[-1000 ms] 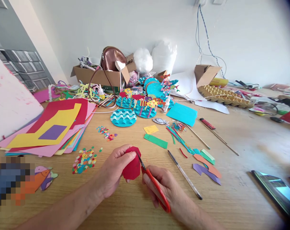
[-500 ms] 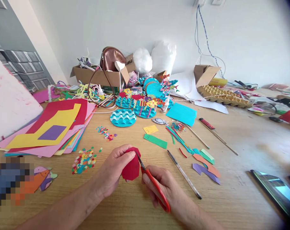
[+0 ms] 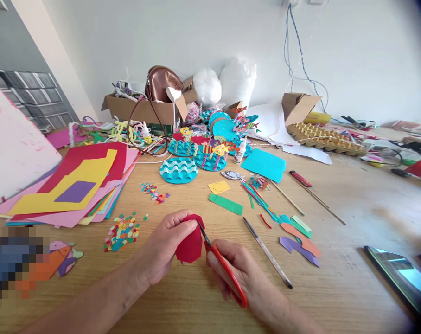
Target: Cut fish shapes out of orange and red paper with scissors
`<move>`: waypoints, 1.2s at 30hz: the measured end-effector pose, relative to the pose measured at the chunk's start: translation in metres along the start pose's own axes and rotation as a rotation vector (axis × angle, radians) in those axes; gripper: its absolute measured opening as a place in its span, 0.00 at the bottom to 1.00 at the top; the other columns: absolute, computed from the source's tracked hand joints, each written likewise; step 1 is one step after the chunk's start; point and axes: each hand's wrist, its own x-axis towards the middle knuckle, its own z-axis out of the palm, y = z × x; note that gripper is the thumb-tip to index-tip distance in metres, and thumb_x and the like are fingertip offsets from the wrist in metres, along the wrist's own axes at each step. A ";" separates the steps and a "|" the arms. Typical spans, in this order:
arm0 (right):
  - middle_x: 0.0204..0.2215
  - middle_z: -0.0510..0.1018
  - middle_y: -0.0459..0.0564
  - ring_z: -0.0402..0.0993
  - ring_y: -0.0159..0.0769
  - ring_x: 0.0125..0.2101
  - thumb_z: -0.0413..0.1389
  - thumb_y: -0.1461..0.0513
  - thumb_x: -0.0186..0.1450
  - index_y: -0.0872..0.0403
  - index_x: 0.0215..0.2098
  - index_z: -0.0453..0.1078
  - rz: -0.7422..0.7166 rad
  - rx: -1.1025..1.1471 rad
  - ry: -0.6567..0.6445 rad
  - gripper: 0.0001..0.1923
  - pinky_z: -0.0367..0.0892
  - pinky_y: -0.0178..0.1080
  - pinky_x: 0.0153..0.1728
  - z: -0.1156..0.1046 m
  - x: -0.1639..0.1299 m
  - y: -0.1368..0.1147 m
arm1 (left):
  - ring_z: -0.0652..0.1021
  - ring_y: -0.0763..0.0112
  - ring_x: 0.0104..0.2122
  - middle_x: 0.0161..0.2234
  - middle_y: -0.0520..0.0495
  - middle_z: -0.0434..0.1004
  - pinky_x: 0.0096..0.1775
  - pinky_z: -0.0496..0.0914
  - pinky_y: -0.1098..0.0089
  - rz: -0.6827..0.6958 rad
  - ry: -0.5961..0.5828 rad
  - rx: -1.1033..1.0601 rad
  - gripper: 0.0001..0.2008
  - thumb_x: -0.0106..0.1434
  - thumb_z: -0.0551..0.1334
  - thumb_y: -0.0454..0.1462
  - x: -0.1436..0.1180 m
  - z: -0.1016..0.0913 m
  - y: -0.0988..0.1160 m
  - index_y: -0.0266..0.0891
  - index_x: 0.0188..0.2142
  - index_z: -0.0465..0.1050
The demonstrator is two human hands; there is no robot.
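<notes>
My left hand pinches a small red paper shape just above the wooden table. My right hand grips red-handled scissors, whose blades meet the upper right edge of the red paper. A pen lies on the table just right of my right hand. A heap of small coloured paper dots sits to the left of my left hand.
Stacked coloured paper sheets lie at the left. Blue wave discs with paper fish stand in the middle, cardboard boxes behind them. Paper strips and offcuts lie right of the pen. A phone rests at the lower right edge.
Almost nothing has changed. The red paper has turned slightly in my left hand while the scissors stay at its edge.
</notes>
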 end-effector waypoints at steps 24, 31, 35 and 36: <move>0.11 0.61 0.38 0.55 0.22 0.12 0.46 0.55 0.64 0.54 0.19 0.54 -0.019 -0.032 -0.008 0.19 0.51 0.25 0.13 -0.001 0.000 -0.002 | 0.67 0.79 0.19 0.19 0.56 0.69 0.23 0.58 0.78 -0.010 -0.015 0.053 0.06 0.53 0.62 0.39 0.000 -0.003 -0.003 0.38 0.25 0.69; 0.11 0.59 0.37 0.56 0.22 0.11 0.47 0.56 0.64 0.53 0.19 0.54 0.008 0.003 -0.003 0.17 0.49 0.25 0.10 -0.001 0.002 0.004 | 0.68 0.79 0.20 0.19 0.55 0.70 0.23 0.59 0.78 -0.013 -0.057 0.065 0.07 0.53 0.62 0.39 0.001 -0.004 0.000 0.37 0.24 0.68; 0.11 0.58 0.37 0.54 0.22 0.11 0.47 0.56 0.64 0.53 0.19 0.54 -0.005 0.023 0.000 0.17 0.49 0.25 0.11 -0.001 0.002 0.004 | 0.67 0.79 0.20 0.19 0.54 0.69 0.23 0.59 0.78 -0.014 -0.104 0.087 0.07 0.54 0.61 0.39 0.001 -0.004 0.004 0.37 0.24 0.67; 0.11 0.58 0.37 0.54 0.22 0.11 0.47 0.56 0.63 0.53 0.19 0.54 -0.008 0.025 0.000 0.17 0.49 0.25 0.11 -0.001 0.002 0.003 | 0.67 0.79 0.19 0.19 0.54 0.69 0.23 0.58 0.78 -0.012 -0.105 0.087 0.07 0.54 0.61 0.39 0.001 -0.004 0.005 0.37 0.24 0.67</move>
